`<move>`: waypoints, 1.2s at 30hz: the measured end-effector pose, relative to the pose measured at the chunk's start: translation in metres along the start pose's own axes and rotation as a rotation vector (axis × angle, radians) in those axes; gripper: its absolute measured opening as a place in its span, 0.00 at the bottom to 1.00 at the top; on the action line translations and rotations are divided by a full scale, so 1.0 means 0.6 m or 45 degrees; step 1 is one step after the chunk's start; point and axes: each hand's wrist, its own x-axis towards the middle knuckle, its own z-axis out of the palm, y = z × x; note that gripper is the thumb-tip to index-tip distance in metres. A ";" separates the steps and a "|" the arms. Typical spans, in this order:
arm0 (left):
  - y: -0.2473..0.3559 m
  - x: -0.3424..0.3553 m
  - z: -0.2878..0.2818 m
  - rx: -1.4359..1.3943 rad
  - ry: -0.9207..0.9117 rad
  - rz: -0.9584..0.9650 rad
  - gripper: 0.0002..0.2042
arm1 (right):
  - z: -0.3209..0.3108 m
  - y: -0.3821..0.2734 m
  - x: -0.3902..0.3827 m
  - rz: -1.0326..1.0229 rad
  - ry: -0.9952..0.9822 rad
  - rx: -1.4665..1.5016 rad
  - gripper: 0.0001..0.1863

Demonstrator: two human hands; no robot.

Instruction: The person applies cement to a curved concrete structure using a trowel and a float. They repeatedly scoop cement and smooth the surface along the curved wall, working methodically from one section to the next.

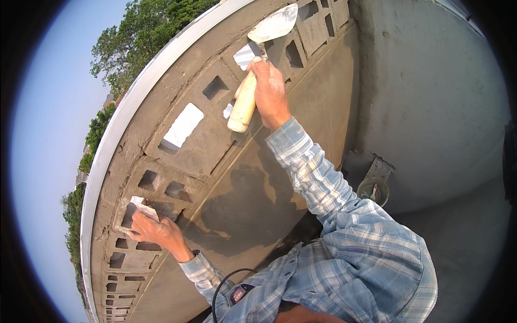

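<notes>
My right hand [269,92] is wrapped around the light wooden handle of a trowel [273,24]. Its pale, smeared metal blade points up, in front of the perforated concrete blocks near the wall's top. Lower on the left, my left hand [159,230] is closed on a small pale flat piece [144,209], beside an opening in a vent block. Whether that piece is a tool or a scrap I cannot make out. The fingertips of this hand are partly hidden against the block. Between both hands lies a vent block [199,153] with rectangular openings, some showing bright white.
A smooth brown plastered wall [323,102] runs below the block row and meets a grey wall [431,91] at right. A bucket [374,191] with something inside stands low by that corner. Along the top runs a pale edge [102,167], with trees [140,37] beyond.
</notes>
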 end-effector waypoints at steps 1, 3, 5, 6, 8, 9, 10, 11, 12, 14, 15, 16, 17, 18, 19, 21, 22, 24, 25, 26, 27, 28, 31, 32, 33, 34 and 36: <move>-0.003 -0.002 -0.003 -0.015 -0.018 -0.007 0.28 | -0.003 -0.018 -0.016 -0.015 0.009 0.049 0.22; 0.002 -0.001 -0.003 -0.064 -0.019 0.012 0.29 | -0.031 -0.040 -0.038 -0.119 0.147 0.072 0.22; 0.013 0.006 -0.011 -0.113 0.017 0.048 0.30 | -0.101 -0.040 -0.052 -0.241 0.304 -0.048 0.23; 0.018 0.009 -0.011 -0.216 0.056 0.057 0.27 | -0.156 -0.027 -0.065 -0.238 0.315 -0.197 0.22; 0.018 0.009 -0.007 -0.185 0.003 0.002 0.27 | -0.284 0.018 -0.117 -0.066 0.363 -0.493 0.19; 0.016 0.006 -0.008 -0.191 0.007 -0.004 0.27 | -0.372 0.051 -0.159 0.032 0.346 -0.746 0.16; 0.014 0.005 -0.009 -0.194 0.019 -0.010 0.27 | -0.450 0.085 -0.216 0.167 0.380 -0.900 0.15; 0.013 0.005 -0.006 -0.201 0.039 -0.015 0.27 | -0.506 0.094 -0.286 0.411 0.435 -0.965 0.15; 0.013 0.004 -0.004 -0.212 0.044 -0.013 0.27 | -0.562 0.090 -0.364 0.711 0.494 -1.018 0.14; 0.016 0.004 -0.001 -0.229 0.067 -0.012 0.27 | -0.731 0.119 -0.553 0.826 0.434 -1.522 0.15; 0.011 0.002 0.000 -0.221 0.061 -0.021 0.27 | -0.775 0.123 -0.639 1.060 0.426 -1.571 0.17; 0.006 -0.002 -0.013 -0.162 0.057 -0.020 0.28 | -0.660 0.060 -0.630 1.498 0.508 -1.313 0.19; 0.005 -0.001 -0.014 -0.154 0.035 -0.029 0.28 | -0.676 0.062 -0.679 1.468 0.435 -1.399 0.19; 0.004 0.000 -0.013 -0.134 0.020 -0.034 0.29 | -0.693 0.067 -0.723 1.437 0.347 -1.471 0.20; 0.000 0.001 -0.011 -0.137 0.060 -0.015 0.27 | -0.693 0.069 -0.724 1.335 0.266 -1.514 0.21; 0.006 0.003 -0.007 -0.148 0.089 0.011 0.25 | -0.682 0.094 -0.699 1.124 0.051 -1.566 0.22; 0.013 0.006 -0.008 -0.127 0.022 -0.049 0.26 | -0.646 0.091 -0.650 1.038 -0.070 -1.556 0.23; 0.008 0.007 -0.008 -0.177 0.032 0.017 0.26 | -0.507 0.031 -0.525 0.691 -0.321 -1.415 0.19; 0.003 0.005 -0.014 -0.185 0.031 0.053 0.26 | -0.407 -0.013 -0.469 0.826 -0.239 -1.067 0.19; -0.003 0.004 -0.019 -0.190 0.022 0.100 0.29 | -0.352 -0.037 -0.435 0.687 -0.273 -0.858 0.20; -0.015 0.001 -0.026 -0.188 -0.016 0.129 0.29 | -0.300 -0.049 -0.406 0.444 -0.380 -0.710 0.19; -0.021 0.001 -0.031 -0.201 -0.044 0.163 0.30 | -0.274 -0.046 -0.389 0.412 -0.434 -0.552 0.18; -0.024 0.006 -0.049 -0.123 -0.075 0.176 0.34 | -0.215 0.000 -0.364 0.222 -0.720 -0.496 0.19; -0.023 0.009 -0.056 -0.124 -0.119 0.187 0.34 | -0.185 0.024 -0.368 0.157 -0.736 -0.438 0.23; -0.023 0.015 -0.063 -0.137 -0.160 0.192 0.35 | -0.175 0.053 -0.370 0.100 -0.793 -0.429 0.27; -0.026 0.018 -0.071 -0.134 -0.200 0.197 0.36 | -0.151 0.076 -0.371 0.062 -0.787 -0.409 0.28; -0.037 0.018 -0.076 -0.153 -0.203 0.199 0.37 | -0.116 0.101 -0.365 0.062 -0.833 -0.347 0.25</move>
